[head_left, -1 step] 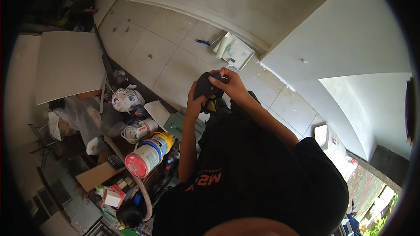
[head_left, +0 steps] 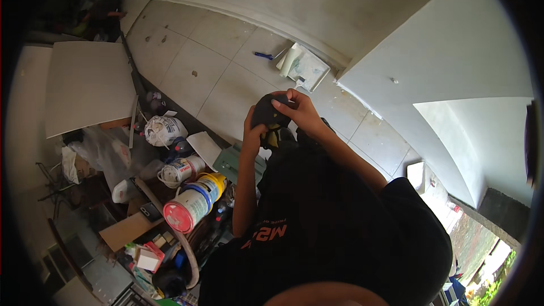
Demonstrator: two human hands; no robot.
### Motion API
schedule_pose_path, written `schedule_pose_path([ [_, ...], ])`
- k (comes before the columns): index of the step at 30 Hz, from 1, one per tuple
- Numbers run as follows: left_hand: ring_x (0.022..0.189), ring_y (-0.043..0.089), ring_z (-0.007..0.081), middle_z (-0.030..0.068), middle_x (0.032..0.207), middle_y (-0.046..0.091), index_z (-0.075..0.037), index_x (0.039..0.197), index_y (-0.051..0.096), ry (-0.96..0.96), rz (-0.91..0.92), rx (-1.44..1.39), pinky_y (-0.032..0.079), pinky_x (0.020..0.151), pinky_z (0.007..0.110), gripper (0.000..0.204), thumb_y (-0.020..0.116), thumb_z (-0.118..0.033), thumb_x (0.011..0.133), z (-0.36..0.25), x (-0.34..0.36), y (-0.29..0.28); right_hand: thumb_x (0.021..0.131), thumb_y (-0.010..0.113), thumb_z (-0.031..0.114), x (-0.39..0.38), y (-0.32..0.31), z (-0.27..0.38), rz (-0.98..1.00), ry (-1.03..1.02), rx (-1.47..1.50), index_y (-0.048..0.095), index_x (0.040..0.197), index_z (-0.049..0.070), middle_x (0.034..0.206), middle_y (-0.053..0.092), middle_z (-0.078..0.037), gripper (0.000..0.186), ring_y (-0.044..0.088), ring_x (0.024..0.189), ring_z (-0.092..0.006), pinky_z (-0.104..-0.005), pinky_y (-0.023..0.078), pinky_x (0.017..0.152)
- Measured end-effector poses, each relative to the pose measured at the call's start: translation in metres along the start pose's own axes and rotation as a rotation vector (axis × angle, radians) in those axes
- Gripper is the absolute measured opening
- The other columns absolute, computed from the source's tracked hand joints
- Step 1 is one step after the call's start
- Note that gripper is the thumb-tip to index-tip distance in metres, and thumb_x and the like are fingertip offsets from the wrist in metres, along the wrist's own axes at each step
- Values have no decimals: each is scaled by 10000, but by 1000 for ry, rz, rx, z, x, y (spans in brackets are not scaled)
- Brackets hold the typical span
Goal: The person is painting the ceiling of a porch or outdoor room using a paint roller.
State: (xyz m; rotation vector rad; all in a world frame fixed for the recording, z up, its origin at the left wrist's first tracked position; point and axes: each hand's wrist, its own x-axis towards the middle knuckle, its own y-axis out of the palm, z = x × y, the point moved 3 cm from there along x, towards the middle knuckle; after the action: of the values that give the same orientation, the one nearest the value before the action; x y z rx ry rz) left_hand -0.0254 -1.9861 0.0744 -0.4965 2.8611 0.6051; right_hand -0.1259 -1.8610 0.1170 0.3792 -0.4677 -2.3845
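We cannot identify the dark grey, limp-looking piece [head_left: 264,113]: most fingers of the bare left hand [head_left: 252,130] lie behind it, and some fingertips of the bare right hand [head_left: 300,110] are also out of sight. Yellow patches [head_left: 273,138] beneath: too small and shaded for us to name. Green hard-sided case [head_left: 233,158]: partly hidden by the left forearm [head_left: 245,192]. White rectangular object [head_left: 416,174]: partly covered by the black printed T-shirt [head_left: 328,209]. Green leaves [head_left: 494,293]: cut off by the lens rim. Brown floor spot [head_left: 194,73]: too small to tell.
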Motion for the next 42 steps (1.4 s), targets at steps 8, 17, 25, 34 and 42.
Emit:
schedule_pose_path([
  [8, 971, 554, 158, 97, 1050, 565, -43, 1233, 425, 79, -154, -8, 448, 808, 255, 529, 643, -50, 751, -36, 74, -38, 900, 568, 246, 104, 25, -12, -91, 129, 59, 429, 890, 84, 802, 584, -52, 214, 542, 727, -84, -219, 449, 627],
  [17, 841, 557, 104, 21, 936, 596, -11, 1165, 501, -147, 19, 342, 454, 711, 236, 478, 708, -156, 759, -102, 158, -120, 969, 381, 347, 276, 85, -29, 29, 129, 88, 432, 925, 107, 682, 455, 10, 249, 415, 632, -71, -214, 377, 612],
  [25, 982, 525, 198, 63, 1125, 518, -121, 1250, 410, -60, -145, -297, 495, 764, 416, 513, 600, -16, 785, -140, 249, -203, 969, 344, 399, 382, 150, -2, 124, 50, 65, 411, 866, 122, 654, 425, 24, 303, 379, 596, -54, -190, 327, 559],
  [34, 851, 566, 219, 91, 1037, 548, -167, 1203, 428, -223, -123, -448, 488, 720, 380, 579, 516, -14, 651, -169, 337, -234, 962, 417, 318, 420, 118, -23, -178, -82, 104, 453, 953, 90, 826, 567, -24, 231, 530, 797, -95, -233, 426, 725],
  [42, 432, 333, 97, 13, 687, 476, -170, 1144, 469, -532, 318, -309, 251, 389, 239, 456, 484, -96, 694, -181, 414, -226, 846, 641, 164, 398, 122, -4, -568, -297, 65, 356, 1132, 55, 1069, 579, -76, 418, 544, 969, -138, -278, 447, 814],
])
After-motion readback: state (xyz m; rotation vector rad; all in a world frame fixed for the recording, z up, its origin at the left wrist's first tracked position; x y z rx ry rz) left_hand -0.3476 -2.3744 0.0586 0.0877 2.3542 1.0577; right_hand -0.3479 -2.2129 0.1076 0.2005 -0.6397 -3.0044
